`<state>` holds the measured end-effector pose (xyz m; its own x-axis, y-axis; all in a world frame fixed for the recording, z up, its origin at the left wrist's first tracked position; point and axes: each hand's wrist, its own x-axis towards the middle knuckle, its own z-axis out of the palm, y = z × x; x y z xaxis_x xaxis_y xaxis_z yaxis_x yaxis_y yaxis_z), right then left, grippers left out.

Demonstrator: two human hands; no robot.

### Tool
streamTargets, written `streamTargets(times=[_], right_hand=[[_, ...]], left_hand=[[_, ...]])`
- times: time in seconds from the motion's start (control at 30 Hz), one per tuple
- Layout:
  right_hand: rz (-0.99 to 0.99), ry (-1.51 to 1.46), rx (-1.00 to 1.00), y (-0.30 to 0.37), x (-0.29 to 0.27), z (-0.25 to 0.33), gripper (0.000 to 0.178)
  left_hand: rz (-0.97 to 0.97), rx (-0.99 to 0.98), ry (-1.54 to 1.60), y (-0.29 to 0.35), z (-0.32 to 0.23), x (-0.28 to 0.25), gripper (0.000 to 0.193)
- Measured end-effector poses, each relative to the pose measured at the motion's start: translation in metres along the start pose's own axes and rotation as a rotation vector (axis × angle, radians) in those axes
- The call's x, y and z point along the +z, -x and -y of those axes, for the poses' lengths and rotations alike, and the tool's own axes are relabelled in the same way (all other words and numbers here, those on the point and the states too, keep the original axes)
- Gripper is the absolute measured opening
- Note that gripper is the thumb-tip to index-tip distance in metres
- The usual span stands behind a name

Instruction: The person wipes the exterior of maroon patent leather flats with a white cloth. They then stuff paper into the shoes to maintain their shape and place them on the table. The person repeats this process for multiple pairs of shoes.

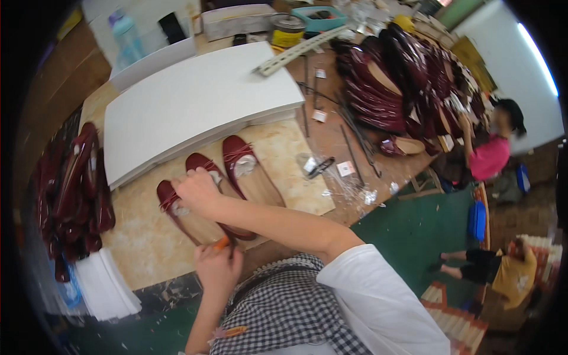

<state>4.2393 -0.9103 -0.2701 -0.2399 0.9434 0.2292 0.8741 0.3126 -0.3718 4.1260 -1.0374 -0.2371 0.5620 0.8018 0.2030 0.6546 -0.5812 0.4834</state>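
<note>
Three dark red ballet flats with small bows lie side by side on the marbled tabletop: a left shoe [168, 192], a middle shoe [197, 160] and a right shoe [235, 145]. White paper stuffs the toes. My right hand [200, 190] reaches across from the right, resting between the left and middle shoes by their bows. Its fingers are bent together, and what they pinch is hidden. Close to the heel of the left shoe, my left hand [218, 266] is closed round a small orange-handled tool [222, 242]; its working end cannot be made out.
Beyond the shoes is a large white box [201, 100]. Glossy dark red shoes pile up at left [74, 189] and far right [408, 83]. Dark metal rods [355, 139] and tags lie on the brown table. White paper sheets [106, 284] hang at lower left. A person in pink [490, 157] sits at right.
</note>
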Motion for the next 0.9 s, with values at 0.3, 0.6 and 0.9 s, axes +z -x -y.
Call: streamTargets(times=[0.3, 0.6, 0.9], right_hand=[[-0.087, 0.530, 0.968, 0.248, -0.147, -0.217, 0.019], [-0.294, -0.205, 0.665, 0.159, -0.159, -0.132, 0.030], [0.137, -0.863, 0.352, 0.091, -0.152, 0.021, 0.033]], left_hand=[[-0.113, -0.737, 0.381, 0.007, 0.071, 0.006, 0.058], [-0.290, -0.949, 1.932, 0.005, 0.085, 0.007, 0.064], [-0.443, -0.658, 1.393, -0.051, 0.035, -0.011, 0.060]])
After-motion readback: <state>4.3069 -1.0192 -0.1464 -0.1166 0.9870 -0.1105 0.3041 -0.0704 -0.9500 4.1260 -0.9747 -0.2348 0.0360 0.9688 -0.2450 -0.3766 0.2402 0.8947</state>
